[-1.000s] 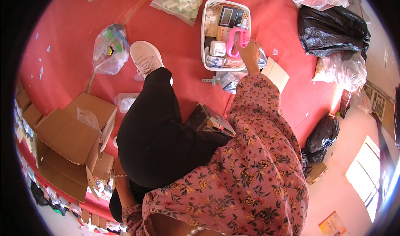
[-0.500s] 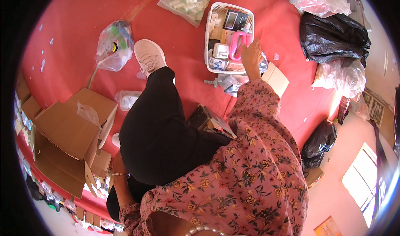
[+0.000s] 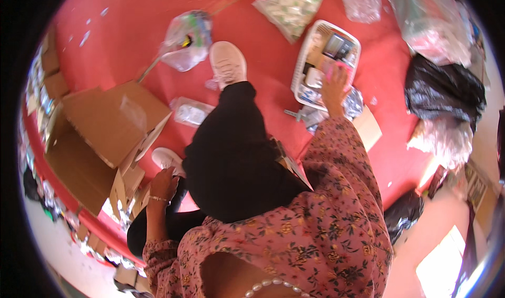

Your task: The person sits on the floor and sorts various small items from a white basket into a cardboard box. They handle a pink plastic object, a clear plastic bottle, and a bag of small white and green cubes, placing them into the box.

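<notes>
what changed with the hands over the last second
The right hand stays at the near edge of the white basket, over a pink item; whether it grips it is unclear. The left hand still rests by the cardboard box. The view itself shifted.

sleeves: pink floral, long, loose | trousers: black | shoes: pale pink sneakers (image 3: 228,62) | left wrist: thin bracelet (image 3: 156,198) | neck: pearl-like bead string (image 3: 271,286)
</notes>
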The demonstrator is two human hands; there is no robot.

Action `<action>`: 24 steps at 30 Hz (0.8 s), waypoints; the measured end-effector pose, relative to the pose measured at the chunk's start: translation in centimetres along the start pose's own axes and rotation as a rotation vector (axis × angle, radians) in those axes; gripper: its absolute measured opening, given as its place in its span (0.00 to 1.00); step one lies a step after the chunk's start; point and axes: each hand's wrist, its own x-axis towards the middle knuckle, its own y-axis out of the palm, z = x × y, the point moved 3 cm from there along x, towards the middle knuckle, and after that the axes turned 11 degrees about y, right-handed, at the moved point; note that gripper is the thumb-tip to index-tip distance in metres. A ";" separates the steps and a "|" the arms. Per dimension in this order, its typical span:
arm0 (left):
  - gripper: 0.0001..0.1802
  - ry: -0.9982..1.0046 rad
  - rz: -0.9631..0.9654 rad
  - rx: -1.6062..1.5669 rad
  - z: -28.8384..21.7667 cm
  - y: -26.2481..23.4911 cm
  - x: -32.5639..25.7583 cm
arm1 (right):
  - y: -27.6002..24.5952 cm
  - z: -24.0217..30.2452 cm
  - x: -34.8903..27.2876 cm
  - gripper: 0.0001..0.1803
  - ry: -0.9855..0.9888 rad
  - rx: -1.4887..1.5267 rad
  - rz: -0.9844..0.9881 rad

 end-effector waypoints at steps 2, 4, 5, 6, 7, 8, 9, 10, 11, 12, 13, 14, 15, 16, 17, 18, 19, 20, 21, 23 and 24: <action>0.18 -0.050 0.111 0.013 0.7 0.7 0.1 | -1.9 0.9 -0.4 0.34 0.091 0.033 0.111; 0.18 -0.028 0.028 -0.035 0.2 0.3 -0.4 | -2.5 0.7 -0.2 0.34 0.079 0.027 0.179; 0.18 -0.014 -0.015 -0.057 -0.2 0.0 -0.6 | -2.7 0.8 -0.1 0.34 0.081 -0.003 0.219; 0.16 -0.005 -0.053 -0.050 -0.7 -0.2 -1.2 | -5.2 3.1 -0.2 0.33 0.011 -0.104 0.308; 0.16 -0.017 -0.020 -0.043 -0.9 -0.5 -1.0 | -8.1 4.5 -0.1 0.32 -0.034 -0.217 0.381; 0.17 -0.028 0.015 -0.036 -1.0 -1.0 -0.8 | -5.0 2.2 2.1 0.30 -0.094 -0.171 0.189; 0.18 -0.028 0.049 -0.031 -1.1 -1.4 -0.4 | -2.3 0.0 4.1 0.28 -0.148 -0.143 -0.008; 0.17 -0.034 0.027 -0.003 -1.5 -1.8 -0.9 | -5.6 3.6 4.4 0.27 -0.162 0.058 -0.019; 0.15 -0.010 -0.049 0.007 -1.7 -1.9 -1.4 | -9.1 7.3 4.5 0.26 -0.174 0.259 -0.020; 0.13 0.042 -0.127 0.018 -1.8 -2.2 -1.5 | -11.9 10.3 4.6 0.23 -0.281 0.359 0.038; 0.11 0.089 -0.199 0.029 -2.0 -2.4 -1.6 | -13.3 12.7 5.2 0.21 -0.431 0.396 0.100; 0.12 0.092 -0.168 0.031 -2.2 -2.6 -1.5 | -14.2 15.1 5.5 0.20 -0.580 0.429 0.175; 0.12 0.091 -0.132 0.025 -2.6 -2.9 -1.0 | -15.3 17.5 5.8 0.20 -0.685 0.397 0.135; 0.13 0.092 -0.085 0.018 -3.2 -2.8 -1.0 | -16.4 20.0 5.7 0.19 -0.784 0.367 0.103; 0.11 0.086 -0.052 0.036 -3.6 -2.6 -1.3 | -17.7 23.0 5.1 0.19 -0.895 0.333 0.092; 0.10 0.084 0.027 0.046 -3.8 -1.5 -1.7 | -19.6 26.4 3.5 0.18 -0.991 0.338 0.184; 0.10 0.097 0.098 0.060 -4.1 -0.6 -1.9 | -20.1 28.9 2.8 0.19 -1.144 0.251 0.221; 0.10 0.087 0.137 0.045 -4.6 -0.2 -2.3 | -21.2 31.7 0.9 0.18 -1.137 0.149 0.361; 0.10 0.084 0.173 0.033 -5.2 -0.1 -2.5 | -21.4 33.7 -0.6 0.18 -1.226 0.108 0.395; 0.10 0.063 0.215 0.024 -5.5 0.2 -3.0 | -21.1 37.4 -3.6 0.16 -1.352 -0.116 0.447; 0.10 0.037 0.222 0.023 -5.6 0.6 -3.2 | -20.6 39.0 -5.3 0.15 -1.392 -0.298 0.465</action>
